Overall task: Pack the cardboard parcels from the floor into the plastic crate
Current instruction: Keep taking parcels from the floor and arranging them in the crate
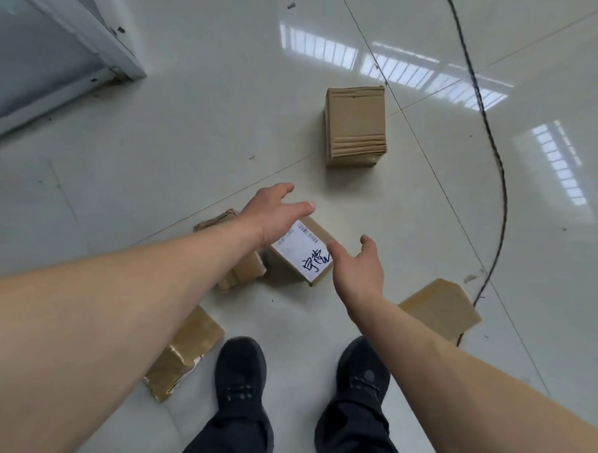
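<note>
Several brown cardboard parcels lie on the pale tiled floor. A small parcel with a white shipping label [301, 252] sits in the middle, between my two hands. My left hand [274, 213] hovers over its left side with fingers spread, holding nothing. My right hand [359, 266] reaches in at its right side, fingers extended, holding nothing. A taller parcel [357, 126] stands farther away. Another parcel [241, 270] lies partly hidden under my left forearm. A taped parcel [186, 351] lies near my left foot, and a flat one [441, 309] is at the right. No plastic crate is in view.
My two black shoes [241, 371] stand at the bottom centre. A thin black cable [499, 166] curves across the floor on the right, ending near the flat parcel. A grey door frame [103, 43] fills the upper left corner.
</note>
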`<state>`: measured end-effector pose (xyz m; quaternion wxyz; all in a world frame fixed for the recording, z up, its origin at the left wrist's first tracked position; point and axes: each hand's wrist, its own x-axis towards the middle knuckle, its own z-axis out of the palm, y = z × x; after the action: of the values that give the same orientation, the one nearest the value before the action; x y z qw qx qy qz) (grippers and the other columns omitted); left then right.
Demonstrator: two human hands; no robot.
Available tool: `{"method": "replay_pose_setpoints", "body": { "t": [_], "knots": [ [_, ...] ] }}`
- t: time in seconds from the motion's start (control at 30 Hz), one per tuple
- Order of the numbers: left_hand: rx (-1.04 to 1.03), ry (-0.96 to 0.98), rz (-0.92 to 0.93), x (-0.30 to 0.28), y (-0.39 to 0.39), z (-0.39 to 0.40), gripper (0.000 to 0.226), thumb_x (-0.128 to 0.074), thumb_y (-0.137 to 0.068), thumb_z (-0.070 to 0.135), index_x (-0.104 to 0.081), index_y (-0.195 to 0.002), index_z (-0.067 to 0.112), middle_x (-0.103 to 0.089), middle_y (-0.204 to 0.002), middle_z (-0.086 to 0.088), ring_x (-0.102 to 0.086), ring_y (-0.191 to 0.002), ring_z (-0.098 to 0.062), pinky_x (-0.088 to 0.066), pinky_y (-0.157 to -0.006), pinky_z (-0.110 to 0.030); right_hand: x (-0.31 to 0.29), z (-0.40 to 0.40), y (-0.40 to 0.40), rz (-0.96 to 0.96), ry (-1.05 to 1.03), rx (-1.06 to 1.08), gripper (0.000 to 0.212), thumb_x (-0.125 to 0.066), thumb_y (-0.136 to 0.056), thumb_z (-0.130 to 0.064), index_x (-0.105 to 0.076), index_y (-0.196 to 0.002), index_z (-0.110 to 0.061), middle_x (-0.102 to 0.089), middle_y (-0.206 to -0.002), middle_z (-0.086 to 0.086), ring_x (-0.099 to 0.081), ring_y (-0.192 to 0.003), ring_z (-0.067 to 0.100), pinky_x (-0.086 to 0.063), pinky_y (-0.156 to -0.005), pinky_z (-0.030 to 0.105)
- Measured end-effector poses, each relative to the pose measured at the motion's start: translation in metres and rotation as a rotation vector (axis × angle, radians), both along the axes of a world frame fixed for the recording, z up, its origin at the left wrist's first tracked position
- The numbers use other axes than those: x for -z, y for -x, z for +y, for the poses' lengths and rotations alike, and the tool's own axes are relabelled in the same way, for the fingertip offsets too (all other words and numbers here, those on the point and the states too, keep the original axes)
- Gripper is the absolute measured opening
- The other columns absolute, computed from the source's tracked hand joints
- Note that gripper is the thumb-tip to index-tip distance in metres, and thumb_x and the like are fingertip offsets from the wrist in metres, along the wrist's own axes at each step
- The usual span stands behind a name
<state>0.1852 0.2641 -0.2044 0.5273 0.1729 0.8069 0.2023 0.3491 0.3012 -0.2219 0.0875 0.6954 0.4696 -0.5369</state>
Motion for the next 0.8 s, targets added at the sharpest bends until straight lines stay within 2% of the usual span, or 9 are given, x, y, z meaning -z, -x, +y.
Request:
{"method": "replay_pose_setpoints", "body": {
  "t": [0.13, 0.2, 0.27, 0.3, 0.37, 0.43, 0.53, 0.63, 0.8],
  "knots": [
    [0.030, 0.069, -0.032, 0.049, -0.008, 0.003, 0.071, -0.056, -0.097, 0.047, -0.030, -0.156, 0.019, -0.033, -0.160, -0.003, -0.042, -0.136, -0.019, -0.031, -0.094, -0.024, 0.052, -0.008, 0.000, -0.020, 0.062, 0.068, 0.082, -0.060, -0.094, -0.040, -0.019, -0.161, -0.016, -0.053, -0.147, 0.009, -0.051, -0.132, 0.031, -0.045, -0.105, 0.040],
    [0.032, 0.109, -0.048, 0.065, -0.011, 0.005, 0.076, -0.055, -0.094, 0.054, -0.031, -0.155, 0.017, -0.035, -0.159, -0.004, -0.043, -0.136, -0.021, -0.033, -0.099, -0.027, 0.068, -0.010, 0.000, -0.021, 0.098, 0.102, 0.079, -0.060, -0.095, -0.037, -0.022, -0.159, -0.013, -0.056, -0.143, 0.008, -0.059, -0.118, 0.029, -0.054, -0.083, 0.029],
    [0.014, 0.145, -0.073, 0.077, -0.013, 0.005, 0.082, -0.056, -0.087, 0.064, -0.037, -0.152, 0.017, -0.043, -0.153, -0.005, -0.046, -0.134, -0.025, -0.037, -0.105, -0.034, 0.080, -0.013, 0.001, -0.010, 0.133, 0.125, 0.064, -0.061, -0.094, -0.034, -0.037, -0.149, -0.012, -0.063, -0.130, 0.008, -0.065, -0.099, 0.025, -0.049, -0.049, 0.019],
    [0.008, 0.155, -0.082, 0.080, -0.014, 0.004, 0.082, -0.056, -0.087, 0.065, -0.037, -0.152, 0.018, -0.045, -0.151, -0.004, -0.047, -0.133, -0.025, -0.037, -0.103, -0.033, 0.084, -0.014, 0.003, -0.005, 0.130, 0.125, 0.054, -0.062, -0.091, -0.034, -0.045, -0.138, -0.012, -0.066, -0.123, 0.008, -0.067, -0.095, 0.025, -0.046, -0.043, 0.019],
    [-0.010, 0.172, -0.096, 0.082, -0.013, 0.003, 0.077, -0.056, -0.091, 0.060, -0.037, -0.151, 0.017, -0.046, -0.149, -0.003, -0.047, -0.130, -0.023, -0.034, -0.096, -0.030, 0.085, -0.016, 0.008, 0.003, 0.095, 0.137, 0.049, -0.062, -0.082, -0.039, -0.051, -0.122, -0.014, -0.069, -0.110, 0.007, -0.070, -0.093, 0.027, -0.056, -0.056, 0.031],
    [-0.028, 0.170, -0.094, 0.076, -0.014, 0.003, 0.069, -0.056, -0.091, 0.059, -0.045, -0.143, 0.015, -0.052, -0.136, -0.002, -0.050, -0.114, -0.021, -0.035, -0.091, -0.031, 0.087, -0.016, 0.008, -0.003, 0.031, 0.165, 0.062, -0.058, -0.066, -0.049, -0.053, -0.119, -0.015, -0.070, -0.106, 0.004, -0.071, -0.095, 0.029, -0.062, -0.078, 0.047],
    [-0.032, 0.171, -0.039, 0.052, -0.013, 0.001, 0.070, -0.054, -0.069, 0.073, -0.059, -0.112, 0.019, -0.058, -0.125, -0.002, -0.057, -0.107, -0.025, -0.044, -0.087, -0.036, 0.075, -0.012, 0.007, -0.003, -0.032, 0.169, 0.078, -0.054, -0.057, -0.055, -0.052, -0.124, -0.013, -0.070, -0.111, 0.007, -0.070, -0.101, 0.033, -0.059, -0.086, 0.055],
    [-0.066, 0.146, -0.006, 0.018, -0.009, -0.002, 0.057, -0.049, -0.053, 0.075, -0.053, -0.080, 0.025, -0.062, -0.115, -0.012, -0.063, -0.103, -0.032, -0.044, -0.078, -0.036, 0.031, -0.003, 0.013, 0.002, -0.077, 0.156, 0.045, -0.056, -0.065, -0.048, -0.054, -0.096, -0.015, -0.069, -0.094, 0.006, -0.069, -0.089, 0.034, -0.059, -0.081, 0.056],
    [-0.148, 0.028, 0.004, -0.076, 0.006, -0.005, 0.070, -0.054, -0.055, 0.069, -0.062, -0.114, 0.032, -0.057, -0.121, -0.001, -0.064, -0.104, -0.023, -0.051, -0.097, -0.042, -0.057, 0.017, 0.030, 0.034, -0.168, 0.123, 0.049, -0.052, -0.060, -0.054, -0.060, -0.093, -0.018, -0.068, -0.094, 0.005, -0.069, -0.088, 0.032, -0.059, -0.081, 0.058]
  ]
}}
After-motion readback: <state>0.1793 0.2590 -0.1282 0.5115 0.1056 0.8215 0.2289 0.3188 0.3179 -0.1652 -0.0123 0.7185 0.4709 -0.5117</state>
